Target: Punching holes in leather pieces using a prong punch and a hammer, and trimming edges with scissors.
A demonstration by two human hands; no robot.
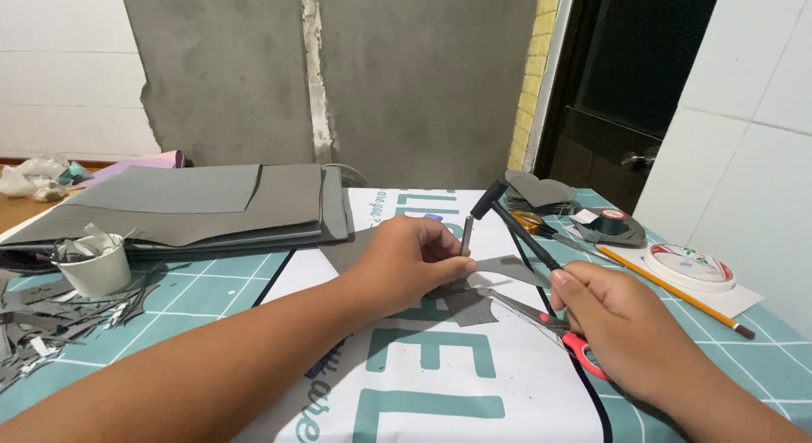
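Scissors (554,324), paper cup (99,268) flanking open sheet (423,384)

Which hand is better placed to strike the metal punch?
Right. The right hand grips the small hammer, head raised beside the metal punch. The left hand pinches that punch upright on the grey piece.

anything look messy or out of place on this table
Yes: grey offcuts lie scattered loose at the left edge beside a white paper cup stuffed with scraps. Red-handled scissors lie partly under the right hand.
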